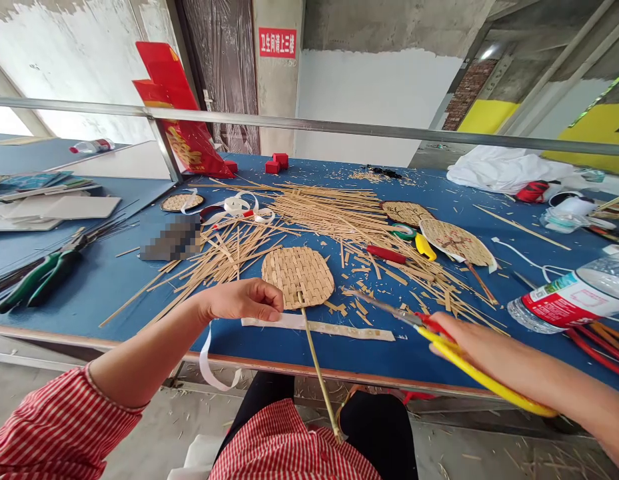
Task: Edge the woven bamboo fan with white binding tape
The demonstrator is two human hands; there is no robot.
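If its slim tan stick is bumped, the rounded woven-strip fan on the blue table could skew; right hand grips yellow-handled scissors, left hand curls at white tape, hold unclear.

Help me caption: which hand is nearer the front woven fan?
Left. The left hand is beside the front woven fan, at its lower left; the right hand, with scissors, is farther right.

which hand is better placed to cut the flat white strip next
Right, most likely: the right hand holds the scissors, their blades near the strip. The left hand, at the strip's left end with no tool showing, seems better placed to steady it.
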